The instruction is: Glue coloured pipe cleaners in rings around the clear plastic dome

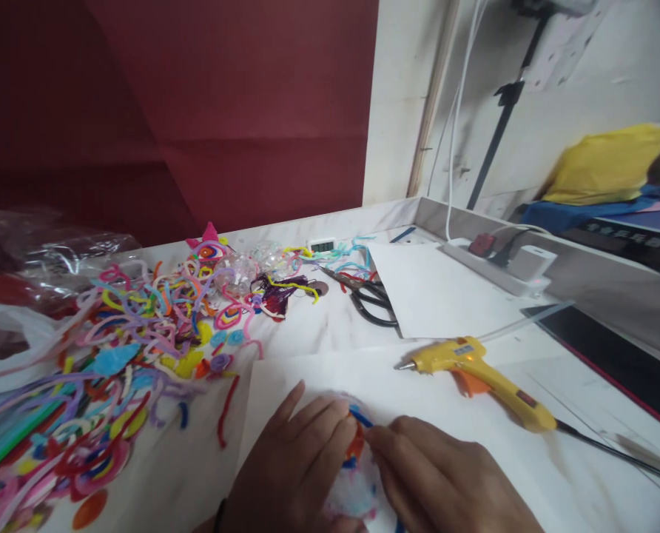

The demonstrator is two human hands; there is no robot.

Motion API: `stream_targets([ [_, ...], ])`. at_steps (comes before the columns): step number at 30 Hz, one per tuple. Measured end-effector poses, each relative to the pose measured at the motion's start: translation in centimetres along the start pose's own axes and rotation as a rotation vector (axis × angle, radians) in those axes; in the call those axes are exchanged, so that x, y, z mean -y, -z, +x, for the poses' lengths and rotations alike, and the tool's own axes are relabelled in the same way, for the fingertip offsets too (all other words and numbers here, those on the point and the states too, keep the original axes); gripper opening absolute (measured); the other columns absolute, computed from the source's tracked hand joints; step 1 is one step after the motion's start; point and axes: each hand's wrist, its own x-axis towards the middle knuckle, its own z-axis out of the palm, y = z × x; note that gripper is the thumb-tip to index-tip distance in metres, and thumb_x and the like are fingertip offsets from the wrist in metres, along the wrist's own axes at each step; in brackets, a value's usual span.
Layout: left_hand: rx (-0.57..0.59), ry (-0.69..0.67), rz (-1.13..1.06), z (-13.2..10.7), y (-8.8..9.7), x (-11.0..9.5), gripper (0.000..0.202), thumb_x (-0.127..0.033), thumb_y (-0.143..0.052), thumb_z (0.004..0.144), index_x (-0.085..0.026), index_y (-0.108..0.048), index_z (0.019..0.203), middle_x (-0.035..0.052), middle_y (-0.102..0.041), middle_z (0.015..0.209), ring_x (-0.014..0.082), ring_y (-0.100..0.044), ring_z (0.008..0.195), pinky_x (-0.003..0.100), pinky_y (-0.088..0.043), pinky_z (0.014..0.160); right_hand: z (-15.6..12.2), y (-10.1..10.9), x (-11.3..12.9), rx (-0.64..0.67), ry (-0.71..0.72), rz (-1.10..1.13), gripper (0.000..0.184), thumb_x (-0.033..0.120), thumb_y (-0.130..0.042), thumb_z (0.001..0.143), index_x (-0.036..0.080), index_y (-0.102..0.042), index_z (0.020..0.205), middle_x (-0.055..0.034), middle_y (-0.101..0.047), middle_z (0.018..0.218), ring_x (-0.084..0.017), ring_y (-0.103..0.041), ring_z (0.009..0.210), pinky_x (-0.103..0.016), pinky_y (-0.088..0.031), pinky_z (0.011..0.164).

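Low in the middle, my left hand (306,453) lies over a round, pale, see-through craft piece (355,492), its fingertips on the upper part and its thumb near the lower edge. My right hand (438,470) is closed, with thumb and forefinger pinching a blue pipe cleaner (360,416) that curves along the piece's rim. An orange patch of pipe cleaner (356,443) shows between the two hands. Much of the piece is hidden under my fingers. Beneath it is a white paper sheet (285,374). A yellow hot glue gun (482,370) rests to the right of my hands.
Colourful pipe cleaners (157,333) are heaped at the left, beside clear plastic wrapping (75,255). Black-handled scissors (371,296) lie behind, partly under another white sheet (441,289). A small digital display (322,246) and a power strip (490,268) stand along the back and right edges.
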Motion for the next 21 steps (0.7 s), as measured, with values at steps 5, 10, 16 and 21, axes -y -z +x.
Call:
stream_targets([
  [5,-0.022,0.005,-0.024,0.1,0.0,0.0,0.051,-0.051,-0.041,0.098,-0.007,-0.057,0.120,0.0097,-0.069,0.120,0.0190,-0.057,0.123,0.036,-0.022,0.120,0.0,-0.9,0.1,-0.053,0.058,-0.093,0.026,0.013,-0.035,0.095,0.012,-0.058,0.107,-0.0077,-0.064,0.078,-0.018,-0.061,0.064,-0.025,-0.046,0.048],
  [10,-0.043,-0.029,-0.005,0.0,-0.2,0.1,0.051,-0.050,-0.037,0.100,-0.006,-0.058,0.117,0.0112,-0.070,0.117,0.0206,-0.057,0.122,0.039,-0.024,0.119,0.4,-1.0,0.1,-0.096,0.141,-0.201,0.024,0.011,-0.035,0.094,0.014,-0.059,0.096,-0.0045,-0.062,0.071,-0.016,-0.058,0.057,-0.025,-0.043,0.045],
  [16,-0.046,-0.004,-0.021,0.3,-0.2,0.2,0.046,-0.045,-0.037,0.101,-0.007,-0.060,0.114,0.0104,-0.070,0.117,0.0190,-0.057,0.122,0.036,-0.023,0.120,1.2,-1.7,0.3,-0.226,0.227,-0.323,0.028,0.007,-0.033,0.094,0.015,-0.059,0.088,-0.0016,-0.060,0.064,-0.016,-0.054,0.049,-0.027,-0.039,0.041],
  [21,-0.044,-0.018,-0.012,0.4,-0.1,0.0,0.044,-0.044,-0.038,0.101,-0.007,-0.060,0.113,0.0101,-0.071,0.116,0.0196,-0.058,0.121,0.038,-0.022,0.120,1.3,-1.7,0.3,-0.206,0.240,-0.297,0.027,0.008,-0.035,0.093,0.016,-0.059,0.085,-0.0018,-0.059,0.064,-0.016,-0.053,0.050,-0.027,-0.039,0.041],
])
